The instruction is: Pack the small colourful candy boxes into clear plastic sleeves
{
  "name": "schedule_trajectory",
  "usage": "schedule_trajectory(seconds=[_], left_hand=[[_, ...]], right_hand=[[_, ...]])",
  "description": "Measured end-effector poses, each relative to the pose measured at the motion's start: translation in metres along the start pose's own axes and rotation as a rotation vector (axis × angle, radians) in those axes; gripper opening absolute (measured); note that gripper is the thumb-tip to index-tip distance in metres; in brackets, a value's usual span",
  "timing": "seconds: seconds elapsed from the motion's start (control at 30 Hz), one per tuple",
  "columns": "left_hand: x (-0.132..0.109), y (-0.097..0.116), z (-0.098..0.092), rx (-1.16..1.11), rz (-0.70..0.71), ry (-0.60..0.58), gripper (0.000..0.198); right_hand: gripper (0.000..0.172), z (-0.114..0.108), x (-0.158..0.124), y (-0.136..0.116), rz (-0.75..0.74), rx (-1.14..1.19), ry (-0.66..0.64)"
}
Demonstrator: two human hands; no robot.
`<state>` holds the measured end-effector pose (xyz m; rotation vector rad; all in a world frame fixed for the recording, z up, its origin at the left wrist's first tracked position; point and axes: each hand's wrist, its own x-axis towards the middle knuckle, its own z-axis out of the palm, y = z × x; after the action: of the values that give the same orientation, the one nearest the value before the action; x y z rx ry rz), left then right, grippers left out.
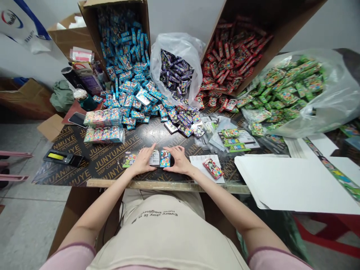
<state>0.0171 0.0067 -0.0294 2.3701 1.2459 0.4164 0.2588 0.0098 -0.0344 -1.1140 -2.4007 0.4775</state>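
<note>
At the near edge of the table my left hand (144, 160) is over a clear plastic bag with a green printed header (128, 159), thumb at its lower edge and fingers across the top. A barcode label (154, 158) shows beside it. My right hand (180, 160) grips a small blue printed box (165, 158) between thumb and fingers, right up against the label. Whether the box is partly inside the bag, I cannot tell. To the right, a red printed packet (213, 168) lies on a white sheet (197, 162).
Behind are piles of blue boxes (129, 86), purple packets (176, 71), red packets (225, 56) and green packets (292, 86). Stacked wrapped packs (104, 125) and a black tape dispenser (63, 157) sit left. Loose clear bags (216, 131) and white boards (292, 183) lie right.
</note>
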Motion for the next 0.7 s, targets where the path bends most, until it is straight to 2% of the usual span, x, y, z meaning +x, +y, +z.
schedule_trajectory(seconds=[0.23, 0.43, 0.7], left_hand=[[-0.001, 0.003, -0.004, -0.031, 0.013, 0.012, 0.12], [-0.002, 0.003, -0.01, -0.084, 0.039, -0.021, 0.116], [-0.005, 0.009, -0.01, -0.219, -0.036, 0.045, 0.115]], right_hand=[[0.085, -0.01, 0.011, 0.004, -0.067, 0.074, -0.076], [0.077, -0.013, 0.016, -0.006, -0.084, -0.053, -0.118], [0.068, -0.021, 0.019, -0.009, 0.006, -0.06, 0.009]])
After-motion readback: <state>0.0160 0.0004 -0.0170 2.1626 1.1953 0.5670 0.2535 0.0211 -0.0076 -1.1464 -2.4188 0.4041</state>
